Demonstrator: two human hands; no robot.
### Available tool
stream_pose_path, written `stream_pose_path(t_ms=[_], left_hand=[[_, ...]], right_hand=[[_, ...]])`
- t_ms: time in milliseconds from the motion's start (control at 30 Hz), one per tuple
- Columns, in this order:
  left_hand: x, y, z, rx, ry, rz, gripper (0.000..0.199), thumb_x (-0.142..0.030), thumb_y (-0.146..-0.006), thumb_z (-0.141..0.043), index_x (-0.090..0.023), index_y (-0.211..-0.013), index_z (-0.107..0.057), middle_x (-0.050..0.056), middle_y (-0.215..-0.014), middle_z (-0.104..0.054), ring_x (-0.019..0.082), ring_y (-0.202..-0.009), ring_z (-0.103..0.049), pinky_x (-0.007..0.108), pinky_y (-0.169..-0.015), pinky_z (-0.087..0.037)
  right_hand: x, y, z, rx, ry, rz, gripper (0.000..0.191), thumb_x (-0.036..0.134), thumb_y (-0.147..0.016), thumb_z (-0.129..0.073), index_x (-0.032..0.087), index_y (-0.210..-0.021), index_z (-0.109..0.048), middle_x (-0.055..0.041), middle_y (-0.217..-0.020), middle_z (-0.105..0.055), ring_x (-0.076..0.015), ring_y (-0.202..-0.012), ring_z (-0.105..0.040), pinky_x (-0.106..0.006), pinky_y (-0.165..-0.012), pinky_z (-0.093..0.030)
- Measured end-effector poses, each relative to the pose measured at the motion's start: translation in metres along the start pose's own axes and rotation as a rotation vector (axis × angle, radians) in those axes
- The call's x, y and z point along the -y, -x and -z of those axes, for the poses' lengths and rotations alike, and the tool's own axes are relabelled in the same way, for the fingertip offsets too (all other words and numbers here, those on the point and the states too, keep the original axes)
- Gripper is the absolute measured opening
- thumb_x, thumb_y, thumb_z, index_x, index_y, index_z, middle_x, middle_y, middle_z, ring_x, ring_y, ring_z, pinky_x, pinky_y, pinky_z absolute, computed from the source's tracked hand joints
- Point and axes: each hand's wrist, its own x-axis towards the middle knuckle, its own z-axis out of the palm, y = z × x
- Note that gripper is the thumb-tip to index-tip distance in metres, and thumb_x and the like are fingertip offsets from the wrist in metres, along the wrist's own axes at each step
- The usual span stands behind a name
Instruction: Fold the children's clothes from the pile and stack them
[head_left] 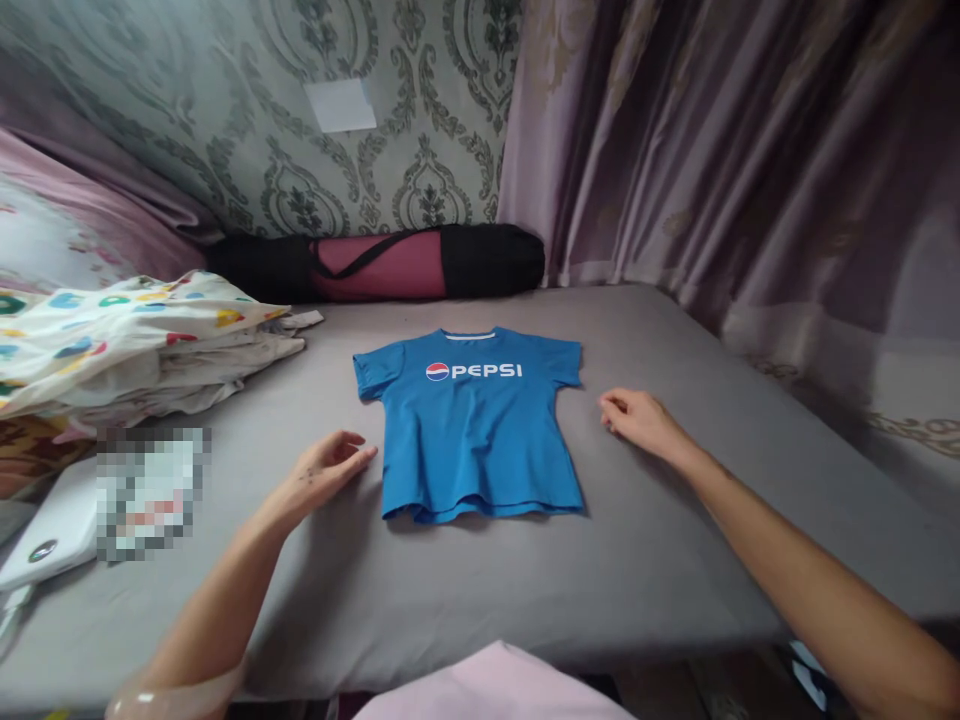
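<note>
A blue T-shirt [472, 430] with PEPSI lettering lies spread on the grey-covered surface, collar pointing away from me and hem toward me. Soft wrinkles run across its lower half. My left hand [330, 470] is just left of the shirt's side, thumb and fingers apart, holding nothing. On the other side, my right hand [637, 420] hovers a short way off the shirt's right edge, below the sleeve. Its fingers are loosely curled with gaps between them, and nothing shows in them.
A pile of folded, patterned cloth [150, 345] sits at the left. Nearer are a white power bank [56, 530] with a cable and a blurred-out item [154, 495]. A long black and maroon bag [382, 265] lies along the wall. Purple curtains [637, 150] hang at the right.
</note>
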Motion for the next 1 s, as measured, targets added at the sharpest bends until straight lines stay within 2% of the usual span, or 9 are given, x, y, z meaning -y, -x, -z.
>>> stream_pose_path(t_ms=[67, 100, 200, 300, 400, 600, 700, 833, 1000], left_hand=[[-0.006, 0.022, -0.008, 0.057, 0.027, -0.021, 0.063, -0.069, -0.065, -0.062, -0.018, -0.102, -0.058, 0.002, -0.08, -0.066, 0.019, -0.074, -0.061, 0.028, -0.063, -0.047], [-0.007, 0.032, -0.012, 0.064, 0.034, -0.037, 0.063, -0.068, -0.066, -0.063, -0.018, -0.104, -0.057, 0.002, -0.08, -0.065, 0.018, -0.073, -0.06, 0.028, -0.063, -0.047], [-0.005, 0.052, -0.023, 0.07, 0.057, -0.076, 0.065, -0.062, -0.068, -0.066, -0.018, -0.113, -0.052, 0.0, -0.08, -0.062, 0.016, -0.07, -0.058, 0.028, -0.061, -0.046], [0.004, 0.06, -0.035, 0.066, 0.084, -0.115, 0.068, -0.056, -0.069, -0.069, -0.02, -0.123, -0.047, -0.001, -0.082, -0.059, 0.014, -0.067, -0.055, 0.026, -0.058, -0.046], [0.012, 0.061, -0.045, 0.012, 0.067, -0.158, 0.06, -0.053, -0.074, -0.065, -0.02, -0.122, -0.05, -0.001, -0.082, -0.056, 0.012, -0.063, -0.052, 0.024, -0.054, -0.044], [0.007, 0.06, -0.053, -0.083, 0.025, -0.161, 0.044, -0.049, -0.08, -0.054, -0.018, -0.11, -0.061, -0.002, -0.07, -0.053, 0.012, -0.06, -0.048, 0.022, -0.054, -0.041], [0.003, 0.061, -0.055, -0.122, 0.067, -0.135, 0.047, -0.052, -0.082, -0.047, -0.016, -0.108, -0.063, -0.001, -0.067, -0.057, 0.012, -0.057, -0.05, 0.023, -0.054, -0.04], [-0.002, 0.061, -0.064, -0.187, 0.137, -0.094, 0.05, -0.053, -0.083, -0.044, -0.016, -0.111, -0.061, 0.003, -0.077, -0.066, 0.017, -0.067, -0.06, 0.024, -0.059, -0.044], [0.001, 0.059, -0.065, -0.218, -0.053, -0.108, 0.04, -0.04, -0.079, -0.047, -0.019, -0.111, -0.061, -0.002, -0.066, -0.058, 0.013, -0.053, -0.049, 0.023, -0.053, -0.039]], right_hand=[[0.018, 0.033, -0.005, 0.175, -0.212, -0.012, 0.029, 0.037, -0.09, -0.04, 0.018, -0.094, -0.062, -0.0055, -0.077, -0.069, -0.0146, -0.056, -0.06, -0.026, -0.055, -0.046], [0.027, 0.048, -0.006, 0.211, -0.247, -0.014, 0.028, 0.037, -0.09, -0.041, 0.019, -0.092, -0.062, -0.0041, -0.075, -0.068, -0.0137, -0.054, -0.059, -0.025, -0.053, -0.045], [0.051, 0.086, -0.007, 0.226, -0.172, 0.106, 0.021, 0.034, -0.085, -0.05, 0.021, -0.097, -0.061, -0.0012, -0.081, -0.066, -0.0119, -0.058, -0.058, -0.025, -0.058, -0.046], [0.06, 0.106, -0.004, 0.248, -0.063, 0.283, 0.03, 0.029, -0.08, -0.057, 0.024, -0.109, -0.057, -0.0017, -0.099, -0.063, -0.0116, -0.066, -0.058, -0.026, -0.068, -0.047], [0.057, 0.111, -0.008, 0.233, 0.034, 0.38, 0.035, 0.026, -0.081, -0.056, 0.025, -0.115, -0.054, -0.0029, -0.107, -0.057, -0.0121, -0.072, -0.058, -0.028, -0.073, -0.047], [0.059, 0.113, -0.025, 0.102, 0.25, 0.402, 0.022, 0.022, -0.09, -0.043, 0.023, -0.105, -0.058, -0.0038, -0.104, -0.059, -0.0152, -0.077, -0.061, -0.027, -0.071, -0.044], [0.066, 0.114, -0.03, 0.051, 0.396, 0.355, 0.02, 0.022, -0.091, -0.042, 0.023, -0.097, -0.061, -0.0041, -0.097, -0.063, -0.0175, -0.077, -0.063, -0.027, -0.064, -0.04], [0.074, 0.115, -0.034, 0.034, 0.493, 0.279, 0.018, 0.026, -0.093, -0.042, 0.023, -0.087, -0.059, -0.0027, -0.087, -0.067, -0.0195, -0.075, -0.066, -0.027, -0.058, -0.034], [0.073, 0.113, -0.031, 0.042, 0.49, 0.245, 0.021, 0.019, -0.093, -0.038, 0.023, -0.097, -0.058, -0.0036, -0.083, -0.07, -0.0211, -0.075, -0.068, -0.028, -0.059, -0.034]])
